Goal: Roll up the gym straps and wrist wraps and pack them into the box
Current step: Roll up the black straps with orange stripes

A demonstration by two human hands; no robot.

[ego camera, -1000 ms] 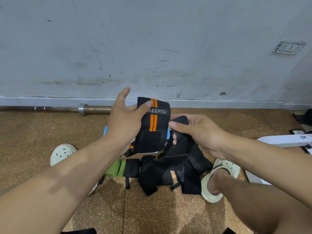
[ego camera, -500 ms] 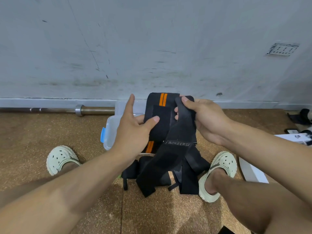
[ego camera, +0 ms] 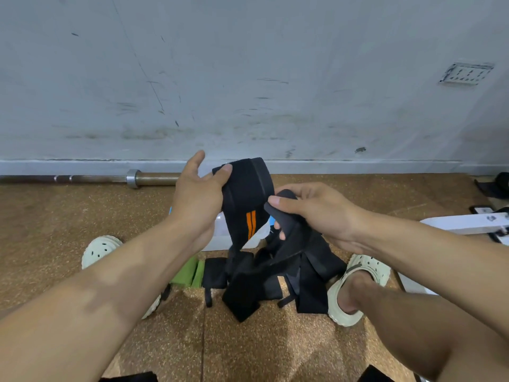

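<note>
Holding a black wrist wrap (ego camera: 245, 199) w/ two orange stripes up over the box (ego camera: 220, 238), the person's left hand (ego camera: 197, 199) pinches its top edge, thumb on front. Right hand (ego camera: 316, 213) grips a black strap (ego camera: 286, 224) trailing down to the pile of straps (ego camera: 275, 282) on the floor btwn the feet. Early days, I'd say: nothing visibly rolled yet, the pile and a green strap (ego camera: 187, 274) left. Can't tell what's in the box. No readable writing rn.
</note>
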